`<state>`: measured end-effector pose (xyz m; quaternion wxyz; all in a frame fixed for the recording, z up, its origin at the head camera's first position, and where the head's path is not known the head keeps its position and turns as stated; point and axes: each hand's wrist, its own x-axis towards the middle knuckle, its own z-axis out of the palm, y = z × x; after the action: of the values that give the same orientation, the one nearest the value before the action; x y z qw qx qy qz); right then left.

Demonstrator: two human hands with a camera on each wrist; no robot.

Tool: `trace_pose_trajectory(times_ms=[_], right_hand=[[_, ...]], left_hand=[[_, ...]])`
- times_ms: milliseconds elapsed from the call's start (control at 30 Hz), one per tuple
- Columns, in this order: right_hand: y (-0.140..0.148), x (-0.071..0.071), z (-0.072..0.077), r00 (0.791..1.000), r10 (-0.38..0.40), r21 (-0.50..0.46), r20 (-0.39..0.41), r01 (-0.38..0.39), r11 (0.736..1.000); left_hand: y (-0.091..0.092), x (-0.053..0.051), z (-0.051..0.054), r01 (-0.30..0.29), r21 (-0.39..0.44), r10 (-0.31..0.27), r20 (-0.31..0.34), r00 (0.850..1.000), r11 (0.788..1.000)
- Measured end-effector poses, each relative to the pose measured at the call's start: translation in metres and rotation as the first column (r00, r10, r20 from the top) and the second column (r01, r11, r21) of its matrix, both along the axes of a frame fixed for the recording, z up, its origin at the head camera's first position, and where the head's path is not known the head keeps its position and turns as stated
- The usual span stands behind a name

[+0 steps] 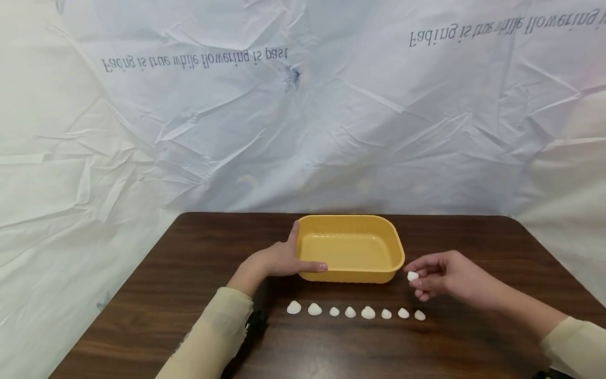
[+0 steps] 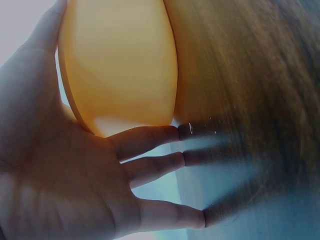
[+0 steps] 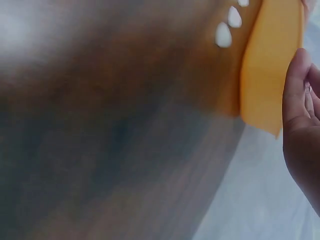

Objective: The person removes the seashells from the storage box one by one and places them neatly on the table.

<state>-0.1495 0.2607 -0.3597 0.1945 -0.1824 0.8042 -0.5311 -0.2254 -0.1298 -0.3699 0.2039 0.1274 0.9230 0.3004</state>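
My left hand (image 1: 283,258) rests against the left end of a yellow plastic basin (image 1: 352,277), its thumb lying along the near rim. In the left wrist view, that hand's straight, spread fingers (image 2: 155,165) lie beside the basin wall, tips down at the table. Just off the basin's right front corner, my right hand (image 1: 450,276) pinches a small white seashell (image 1: 413,276) between thumb and fingers, above the table. The right wrist view shows this hand (image 3: 302,115) by the basin (image 3: 270,65), with the pinched shell hidden. The basin's inside shows no shells.
A row of several white seashells (image 1: 367,312) runs left to right on the dark wooden table (image 1: 189,295), in front of the basin. White printed sheeting (image 1: 331,105) hangs behind the table's far edge and at both sides. A dark object (image 1: 256,320) shows beside the left sleeve.
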Motion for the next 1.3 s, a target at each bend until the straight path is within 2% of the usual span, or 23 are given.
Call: trace_pose_trajectory(times_ms=[133, 300, 433, 533, 733, 967, 1300], right_hand=[[0.007, 0.01, -0.009, 1.0, 0.003, -0.005, 0.03, -0.003, 1.0], [0.021, 0.021, -0.017, 0.999, -0.042, 0.124, -0.003, 0.042, 0.991], [0.031, 0.03, -0.023, 0.994, -0.072, 0.279, -0.077, 0.091, 0.956], [0.039, 0.036, -0.029, 0.989, -0.096, 0.344, -0.109, 0.128, 0.93], [0.043, 0.04, -0.04, 0.987, -0.138, 0.377, -0.082, 0.159, 0.912], [0.04, 0.044, -0.047, 0.981, -0.144, 0.42, -0.134, 0.188, 0.888], [0.04, 0.045, -0.048, 0.979, -0.157, 0.408, -0.133, 0.199, 0.891]], left_hand=[[0.0, 0.0, 0.0, 0.006, 0.005, -0.006, -0.01, 1.0, 1.0], [0.0, 0.0, -0.001, -0.001, -0.01, 0.001, -0.006, 1.0, 1.0], [0.001, 0.001, -0.001, 0.002, -0.028, -0.002, 0.0, 1.0, 1.0], [0.001, 0.002, 0.0, 0.007, -0.027, -0.007, 0.001, 1.0, 1.0], [-0.001, 0.001, 0.0, 0.006, 0.003, -0.006, -0.002, 1.0, 1.0], [-0.002, 0.002, -0.002, -0.001, 0.003, 0.0, 0.012, 1.0, 1.0], [-0.001, 0.003, 0.001, -0.012, -0.041, 0.012, -0.006, 1.0, 0.999]])
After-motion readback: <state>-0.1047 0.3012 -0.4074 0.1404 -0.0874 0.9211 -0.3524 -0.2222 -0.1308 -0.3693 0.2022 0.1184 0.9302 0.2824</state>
